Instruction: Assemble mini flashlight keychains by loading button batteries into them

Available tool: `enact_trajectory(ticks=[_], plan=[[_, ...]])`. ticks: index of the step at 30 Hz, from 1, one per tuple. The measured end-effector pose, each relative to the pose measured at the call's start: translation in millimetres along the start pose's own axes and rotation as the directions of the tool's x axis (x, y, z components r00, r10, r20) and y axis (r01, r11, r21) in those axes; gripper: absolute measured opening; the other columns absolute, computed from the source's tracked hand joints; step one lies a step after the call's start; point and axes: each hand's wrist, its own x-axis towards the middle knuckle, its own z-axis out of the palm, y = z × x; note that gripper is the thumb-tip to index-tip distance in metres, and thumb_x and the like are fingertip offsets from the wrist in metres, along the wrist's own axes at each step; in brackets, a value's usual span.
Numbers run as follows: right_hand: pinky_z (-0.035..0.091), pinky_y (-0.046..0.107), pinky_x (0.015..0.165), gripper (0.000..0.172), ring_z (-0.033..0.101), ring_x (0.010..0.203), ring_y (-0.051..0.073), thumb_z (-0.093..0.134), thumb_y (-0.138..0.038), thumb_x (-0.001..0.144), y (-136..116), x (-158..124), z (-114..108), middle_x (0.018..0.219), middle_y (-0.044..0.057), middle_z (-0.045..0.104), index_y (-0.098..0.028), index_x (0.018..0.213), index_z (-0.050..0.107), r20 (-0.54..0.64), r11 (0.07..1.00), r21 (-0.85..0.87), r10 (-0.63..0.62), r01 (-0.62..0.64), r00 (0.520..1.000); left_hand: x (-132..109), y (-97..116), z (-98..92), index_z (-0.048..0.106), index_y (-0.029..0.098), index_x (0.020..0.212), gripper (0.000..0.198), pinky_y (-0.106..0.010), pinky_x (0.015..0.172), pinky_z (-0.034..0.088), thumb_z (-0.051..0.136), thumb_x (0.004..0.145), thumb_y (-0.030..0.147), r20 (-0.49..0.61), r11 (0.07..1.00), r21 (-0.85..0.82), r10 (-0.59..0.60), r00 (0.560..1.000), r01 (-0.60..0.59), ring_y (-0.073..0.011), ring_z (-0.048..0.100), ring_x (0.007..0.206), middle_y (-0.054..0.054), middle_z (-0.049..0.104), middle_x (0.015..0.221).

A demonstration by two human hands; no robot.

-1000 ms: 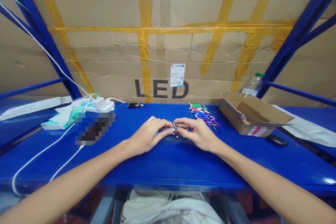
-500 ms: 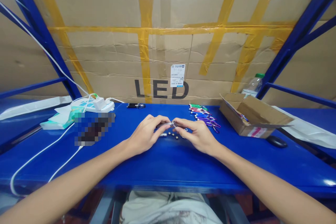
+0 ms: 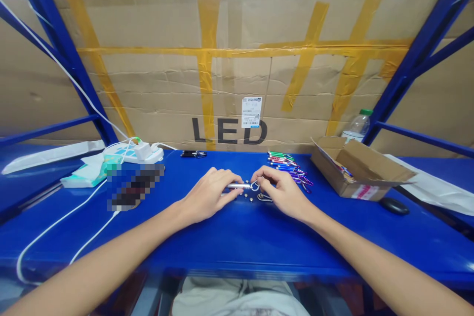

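Note:
Between the thumb and fingers of my left hand (image 3: 213,192) is a slim silver metal tube (image 3: 237,185), lying level and pointing right. At the tube's right end is a silver ring (image 3: 255,186), pinched by the fingertips of my right hand (image 3: 279,190). A silver carabiner clip (image 3: 264,198) lies on the table just below the right fingers. Several tiny round metal pieces (image 3: 246,196), like button cells, are scattered below the tube. My left fingers cover part of the tube.
Colored metal tubes with clips (image 3: 287,165) lie in a row behind my right hand; black ones (image 3: 193,153) lie at the back. An open cardboard box (image 3: 355,170) and black mouse (image 3: 394,206) are at right. A power strip (image 3: 153,155) and white cable (image 3: 55,222) are at left.
The view has tilted up slightly. My right hand has shifted a little right, away from my left, and its fingers now pinch the ring; the tube and clip show more clearly.

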Motion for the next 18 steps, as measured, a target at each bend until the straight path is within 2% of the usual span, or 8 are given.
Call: enact_trajectory(ticks=[3, 6, 10, 14, 18], plan=[[0.039, 0.031, 0.063, 0.02, 0.055, 0.069, 0.018, 0.052, -0.03, 0.096, 4.8, 2.7, -0.9, 0.08, 0.001, 0.067, -0.021, 0.087, 0.068, 0.004, 0.998, 0.016, 0.053, -0.053, 0.999, -0.8, -2.6, 0.6, 0.067, 0.022, 0.119, 0.022, -0.036, 0.084, 0.04, 0.056, 0.112, 0.039, 0.006, 1.0, 0.016, 0.018, 1.0, -0.018, -0.0204, 0.064, 0.09, -0.004, 0.074, 0.105], [0.039, 0.031, 0.065, 0.018, 0.054, 0.07, 0.018, 0.053, -0.029, 0.095, 8.8, 4.4, -1.4, 0.078, 0.0, 0.064, -0.022, 0.087, 0.067, -0.04, 0.999, 0.016, 0.052, -0.052, 0.998, -0.3, -3.7, 0.0, 0.068, 0.021, 0.117, 0.024, -0.036, 0.083, 0.041, 0.055, 0.112, 0.04, -0.019, 1.0, 0.026, 0.018, 1.0, -0.017, -0.0201, 0.064, 0.089, -0.004, 0.074, 0.104], [0.041, 0.031, 0.067, 0.02, 0.056, 0.074, 0.018, 0.054, -0.037, 0.103, 9.7, 3.3, -1.2, 0.082, 0.0, 0.064, -0.022, 0.099, 0.068, -0.045, 0.999, 0.031, 0.031, -0.03, 0.998, 0.8, -3.7, -1.2, 0.07, 0.021, 0.113, 0.025, -0.037, 0.082, 0.041, 0.053, 0.114, 0.039, -0.055, 0.999, 0.049, -0.014, 0.998, 0.017, -0.0198, 0.064, 0.087, -0.003, 0.075, 0.101], [0.044, 0.033, 0.074, 0.025, 0.061, 0.082, 0.02, 0.054, -0.043, 0.107, 8.4, 1.9, -0.8, 0.091, 0.002, 0.068, -0.023, 0.111, 0.068, -0.023, 0.999, 0.046, -0.001, 0.002, 1.0, 1.7, -4.9, -0.3, 0.068, 0.02, 0.111, 0.027, -0.038, 0.083, 0.041, 0.047, 0.115, 0.037, -0.046, 0.995, 0.082, -0.046, 0.998, 0.05, -0.0211, 0.065, 0.091, -0.004, 0.076, 0.104], [0.043, 0.032, 0.069, 0.028, 0.057, 0.075, 0.019, 0.056, -0.047, 0.107, 8.6, 3.3, -1.3, 0.081, 0.0, 0.064, -0.023, 0.1, 0.067, -0.036, 1.0, 0.015, -0.007, 0.008, 0.999, 2.2, -6.1, 0.8, 0.067, 0.021, 0.105, 0.033, -0.038, 0.082, 0.04, 0.04, 0.117, 0.036, -0.015, 0.994, 0.094, -0.055, 0.998, 0.056, -0.0214, 0.065, 0.089, -0.003, 0.075, 0.101]])
